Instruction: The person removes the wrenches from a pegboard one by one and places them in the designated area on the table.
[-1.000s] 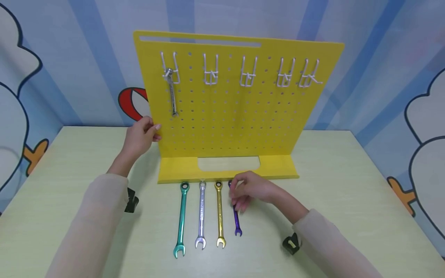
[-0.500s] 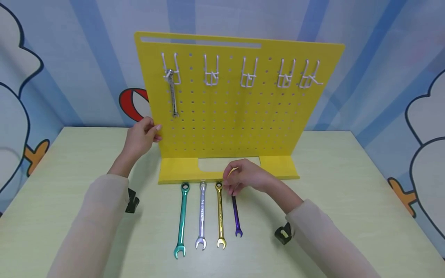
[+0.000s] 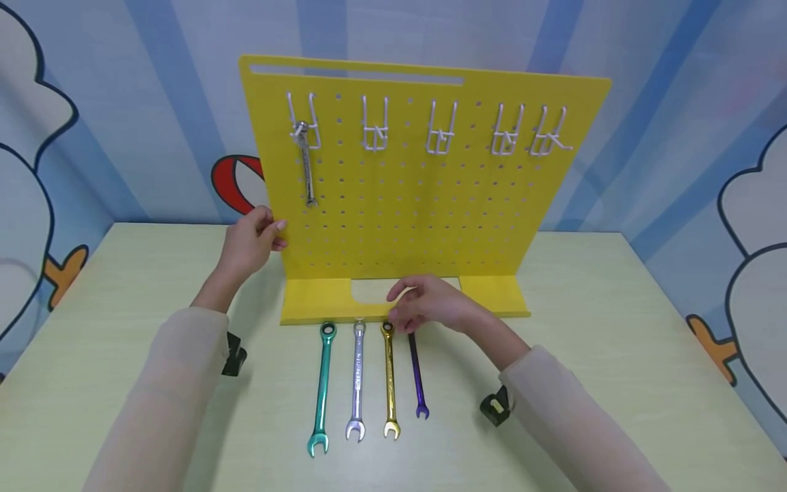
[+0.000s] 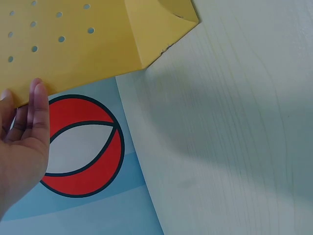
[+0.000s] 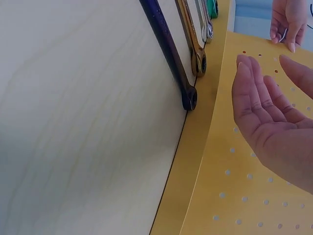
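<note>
My left hand (image 3: pixel 248 242) pinches the left edge of a yellow pegboard (image 3: pixel 393 205), thumb in front and fingers reaching behind. Over the board's front base, my right hand (image 3: pixel 433 302) hovers with loosely bent fingers and holds nothing; the right wrist view shows its palm (image 5: pixel 271 132) bare. Beneath it lie the ring ends of a purple combination wrench (image 3: pixel 418 383) and a gold one (image 3: pixel 390 383); the head view hides the purple ring. Left of these lie a silver-lilac wrench (image 3: pixel 357 383) and a green wrench (image 3: pixel 321 389). A small silver wrench (image 3: pixel 307 167) hangs on the leftmost hook.
Several white wire hooks (image 3: pixel 375 133) sit along the board's upper part and jut forward. The board's base (image 3: pixel 316 297) rests on a pale wooden table (image 3: pixel 615 321), its front edge close to the wrenches' ring ends. A blue printed backdrop (image 3: pixel 430 31) stands behind.
My right hand has moved up and left from over the purple wrench to above the gold ring end, uncovering more of the purple shaft. My left hand stays at the board's edge.
</note>
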Demonstrator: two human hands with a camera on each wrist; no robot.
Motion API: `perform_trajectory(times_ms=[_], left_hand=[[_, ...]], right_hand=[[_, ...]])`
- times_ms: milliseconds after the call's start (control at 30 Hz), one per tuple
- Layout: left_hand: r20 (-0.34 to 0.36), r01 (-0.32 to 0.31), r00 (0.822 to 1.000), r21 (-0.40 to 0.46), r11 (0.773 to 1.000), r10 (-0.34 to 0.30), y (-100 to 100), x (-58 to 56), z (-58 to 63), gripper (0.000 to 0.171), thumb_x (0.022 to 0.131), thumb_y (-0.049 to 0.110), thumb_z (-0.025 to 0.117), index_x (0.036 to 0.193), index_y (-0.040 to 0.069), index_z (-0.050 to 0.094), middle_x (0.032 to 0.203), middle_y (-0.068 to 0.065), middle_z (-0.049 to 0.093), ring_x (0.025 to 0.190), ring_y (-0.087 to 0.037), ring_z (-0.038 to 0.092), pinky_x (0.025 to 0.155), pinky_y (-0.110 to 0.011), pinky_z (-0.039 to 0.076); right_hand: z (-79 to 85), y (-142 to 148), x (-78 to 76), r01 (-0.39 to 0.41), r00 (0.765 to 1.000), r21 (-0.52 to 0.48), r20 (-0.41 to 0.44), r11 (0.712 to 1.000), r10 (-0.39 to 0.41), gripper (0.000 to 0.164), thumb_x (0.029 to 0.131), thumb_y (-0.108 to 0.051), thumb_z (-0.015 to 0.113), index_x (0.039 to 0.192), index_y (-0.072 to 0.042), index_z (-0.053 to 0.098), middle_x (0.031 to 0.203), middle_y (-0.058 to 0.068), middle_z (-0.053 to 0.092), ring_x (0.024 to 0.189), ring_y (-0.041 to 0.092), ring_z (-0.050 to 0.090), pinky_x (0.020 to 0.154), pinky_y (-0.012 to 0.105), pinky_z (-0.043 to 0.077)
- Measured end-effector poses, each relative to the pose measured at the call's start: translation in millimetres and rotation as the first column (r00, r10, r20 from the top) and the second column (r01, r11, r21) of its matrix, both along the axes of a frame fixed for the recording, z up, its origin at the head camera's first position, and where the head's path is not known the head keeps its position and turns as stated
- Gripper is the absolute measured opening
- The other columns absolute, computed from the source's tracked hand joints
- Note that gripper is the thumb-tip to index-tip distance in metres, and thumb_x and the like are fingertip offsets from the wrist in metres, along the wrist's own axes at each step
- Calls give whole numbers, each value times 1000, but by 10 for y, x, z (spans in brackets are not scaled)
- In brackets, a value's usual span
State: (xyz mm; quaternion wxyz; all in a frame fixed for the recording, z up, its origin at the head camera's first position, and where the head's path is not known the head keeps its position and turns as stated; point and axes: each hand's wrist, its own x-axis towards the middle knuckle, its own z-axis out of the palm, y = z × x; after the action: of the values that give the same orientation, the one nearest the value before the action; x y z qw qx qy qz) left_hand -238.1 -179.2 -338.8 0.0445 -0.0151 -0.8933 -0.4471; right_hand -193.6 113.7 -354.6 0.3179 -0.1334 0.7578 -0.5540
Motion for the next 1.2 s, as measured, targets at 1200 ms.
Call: perform_trajectory(times_ms=[1200], left_hand=[[-1, 0, 1000, -3, 1000, 0, -4, -8, -6, 24, 96, 20, 45, 100, -3, 46, 95, -21, 59, 83, -29, 63, 78, -40, 52]], right_hand=[[605, -406, -324, -47, 980, -118, -200, 992, 23, 43, 90, -4, 56, 130, 3, 40, 124, 22, 49, 110, 34, 51, 87, 40, 48]])
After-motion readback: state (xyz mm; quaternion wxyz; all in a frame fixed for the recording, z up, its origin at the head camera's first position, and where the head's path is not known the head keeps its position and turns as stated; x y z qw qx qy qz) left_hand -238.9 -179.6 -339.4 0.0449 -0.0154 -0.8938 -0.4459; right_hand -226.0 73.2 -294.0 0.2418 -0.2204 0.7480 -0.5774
